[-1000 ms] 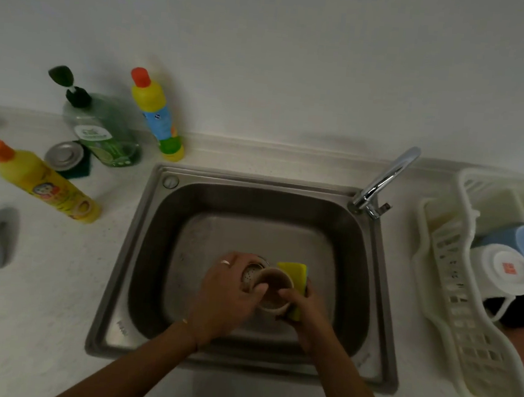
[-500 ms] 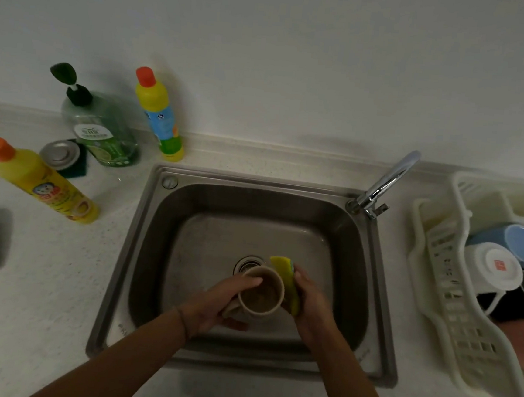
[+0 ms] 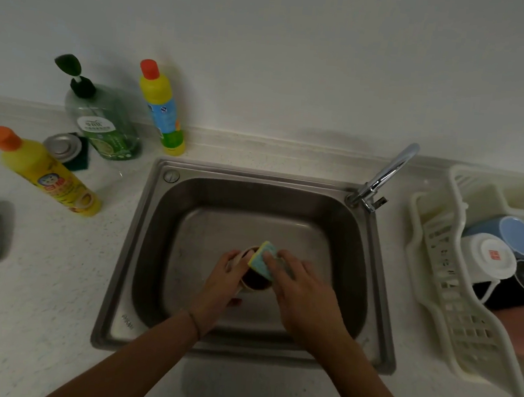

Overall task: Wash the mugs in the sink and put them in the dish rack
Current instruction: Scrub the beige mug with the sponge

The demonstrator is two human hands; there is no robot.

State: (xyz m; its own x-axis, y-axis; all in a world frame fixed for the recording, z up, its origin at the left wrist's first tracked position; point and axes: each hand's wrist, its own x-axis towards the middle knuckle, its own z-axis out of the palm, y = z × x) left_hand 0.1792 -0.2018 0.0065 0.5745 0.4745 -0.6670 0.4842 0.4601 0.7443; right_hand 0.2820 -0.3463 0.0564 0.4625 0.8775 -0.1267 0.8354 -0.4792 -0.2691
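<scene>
Head: mug [image 3: 254, 284] between hands [image 3: 304, 292].

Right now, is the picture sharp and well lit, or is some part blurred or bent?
Head view: dim overall; right hand and sponge are motion-blurred over the mug; the wide lens curves the counter edge and the dish rack; a highlight shines on the faucet.
</scene>
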